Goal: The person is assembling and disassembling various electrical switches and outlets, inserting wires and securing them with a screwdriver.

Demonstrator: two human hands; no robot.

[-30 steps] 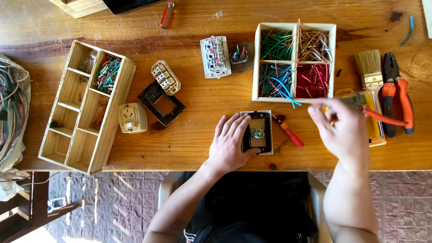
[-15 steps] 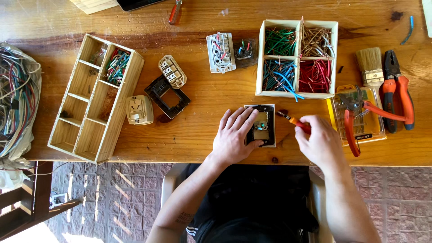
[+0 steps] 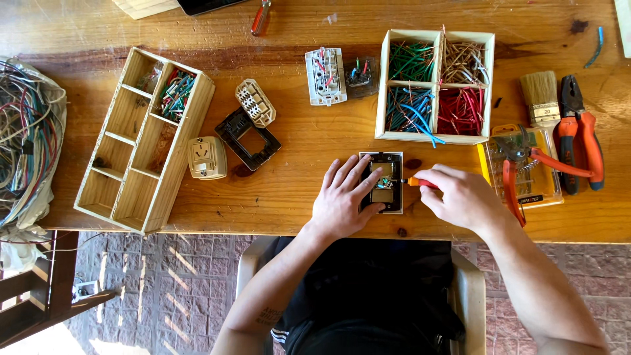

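Observation:
A white wall switch plate with a dark module in its middle lies face down near the front edge of the wooden table. My left hand rests flat on its left side and pins it down. My right hand grips a small orange-handled screwdriver, and its tip touches the module from the right.
A square wooden box of green, brown, blue and red wire pieces stands behind the plate. Red pliers on a yellow case, a brush and more pliers lie right. A long compartment tray, sockets and a wire bundle lie left.
My right hand came down from the pliers at the right, took the orange screwdriver and brought its tip to the module. My left hand stayed on the plate.

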